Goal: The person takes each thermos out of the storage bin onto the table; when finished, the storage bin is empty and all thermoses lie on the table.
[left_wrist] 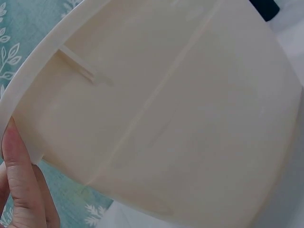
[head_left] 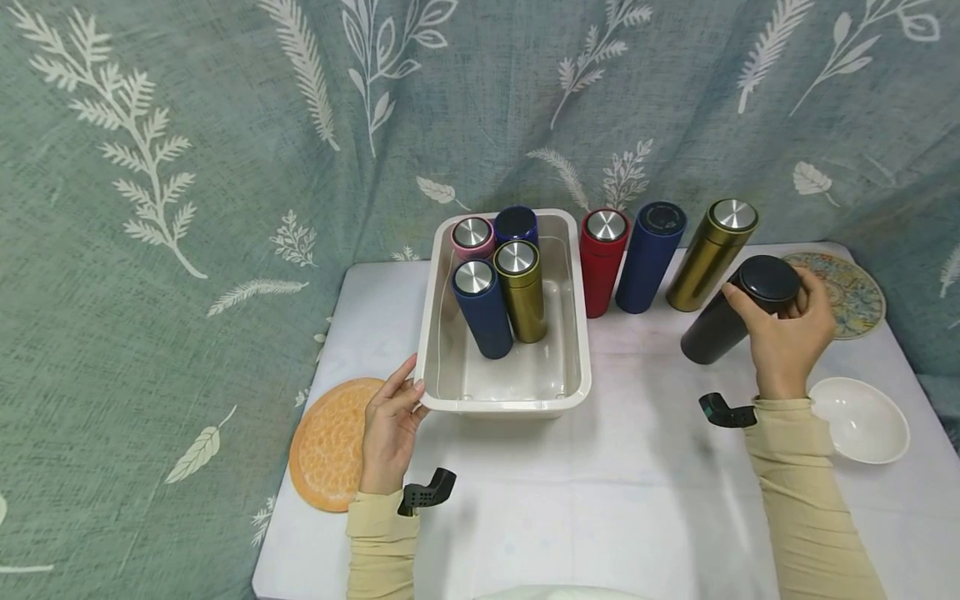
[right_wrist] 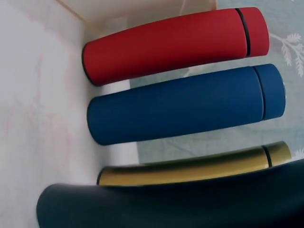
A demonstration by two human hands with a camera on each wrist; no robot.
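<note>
The right hand (head_left: 795,342) grips a tall, round black bottle (head_left: 716,327) near its top — just beside a shiny gold bottle (head_left: 702,271). The left hand (head_left: 392,425) holds a cream plastic tub (head_left: 502,407) by its rim.

Blocked and cropped

In my head feed, the pink flask (head_left: 469,240) and purple-blue flask (head_left: 517,223) in the tub (head_left: 502,407) show little below their tops — the dark-blue flask (head_left: 483,312) and front gold flask (head_left: 525,300) block them. The mark (head_left: 663,218) on top of the standing blue flask (head_left: 645,271) is too small for me to read. My left-wrist feed crops the tub and left hand (left_wrist: 23,185); my right-wrist feed cuts off the black flask (right_wrist: 161,206), which covers part of the outer gold flask (right_wrist: 190,173).
</note>
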